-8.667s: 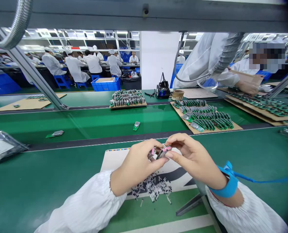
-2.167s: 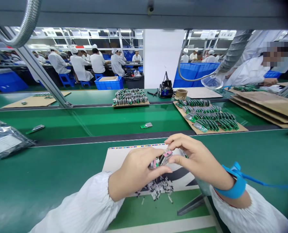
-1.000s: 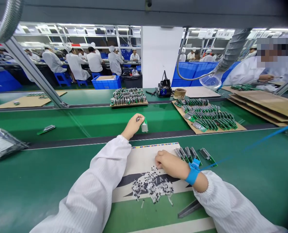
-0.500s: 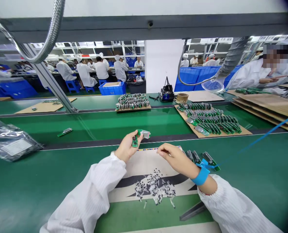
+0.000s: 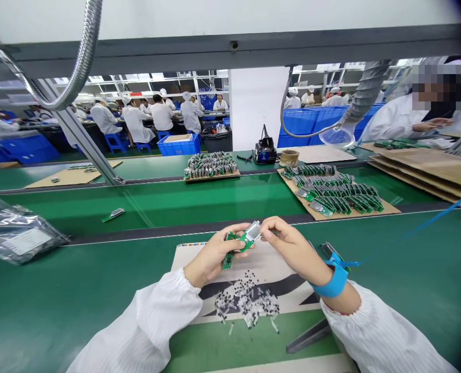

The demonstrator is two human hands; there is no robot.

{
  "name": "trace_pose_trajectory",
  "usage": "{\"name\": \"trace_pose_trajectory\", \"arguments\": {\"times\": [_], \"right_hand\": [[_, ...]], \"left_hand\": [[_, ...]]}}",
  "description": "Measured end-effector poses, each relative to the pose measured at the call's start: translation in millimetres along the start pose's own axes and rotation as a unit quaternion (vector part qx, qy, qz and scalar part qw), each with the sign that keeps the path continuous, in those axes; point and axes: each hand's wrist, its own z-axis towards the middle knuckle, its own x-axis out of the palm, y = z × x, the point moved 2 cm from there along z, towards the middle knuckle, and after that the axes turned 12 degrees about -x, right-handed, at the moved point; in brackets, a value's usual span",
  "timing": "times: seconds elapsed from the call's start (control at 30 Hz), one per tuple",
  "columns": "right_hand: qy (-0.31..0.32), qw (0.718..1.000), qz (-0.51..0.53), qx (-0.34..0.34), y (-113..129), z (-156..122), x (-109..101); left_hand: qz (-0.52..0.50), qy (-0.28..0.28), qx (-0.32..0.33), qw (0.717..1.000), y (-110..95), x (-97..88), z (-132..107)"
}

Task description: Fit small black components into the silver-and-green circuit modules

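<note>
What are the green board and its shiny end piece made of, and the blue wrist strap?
The green circuit board looks like fibreglass under glossy solder mask, by its sheen. The end piece looks like sheet metal, from its glare. The blue wrist strap looks matte, fabric or soft plastic; I cannot tell which.

Green circuit board (image 5: 235,242): glossy coated surface, as I read it here. Metal shield (image 5: 253,231): bright, smooth, reflective. Loose black components (image 5: 246,305): matt, with thin metal legs. Paper mat (image 5: 269,272): smooth, matt. Conveyor belt (image 5: 59,305): smooth green with a soft sheen. Anti-static bag (image 5: 16,241): crinkled, shiny plastic film. Sleeve (image 5: 145,326): soft white cloth, finely ribbed. Wrist strap (image 5: 333,282): matt blue band. Corrugated cardboard sheets (image 5: 428,173): rough brown, dull. Flexible hose (image 5: 85,46): ribbed, shiny metal.
</note>
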Motion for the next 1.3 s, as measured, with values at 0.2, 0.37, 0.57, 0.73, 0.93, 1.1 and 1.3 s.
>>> {"name": "trace_pose_trajectory", "arguments": {"times": [0.2,0.37,0.57,0.73,0.93,1.1,1.3], "right_hand": [[0.014,1.0,0.026,0.0,11.8,-0.1,3.9],[-0.015,0.999,0.03,0.013,21.6,-0.7,-2.9],[-0.051,0.998,0.035,0.015,41.0,-0.5,-11.2],[-0.082,0.996,-0.023,-0.037,58.3,-5.3,-15.0],[-0.052,0.983,-0.124,-0.129,76.2,-12.2,-17.9],[-0.045,0.965,-0.135,-0.219,90.9,-17.5,-13.3],[-0.025,0.949,-0.163,-0.269,104.2,-22.1,-5.8]], "left_hand": [[0.082,0.059,-0.048,0.994,8.8,-1.0,-0.3],[0.065,0.099,-0.075,0.99,15.3,5.2,-5.9],[0.134,0.125,-0.045,0.982,13.7,14.8,-21.7],[0.267,0.07,0.098,0.956,3.8,22.6,-34.9],[0.386,-0.017,0.184,0.904,0.7,28.3,-54.7],[0.398,-0.04,0.207,0.893,3.8,34.1,-67.3],[0.368,-0.023,0.203,0.907,6.5,36.8,-73.7]]}}
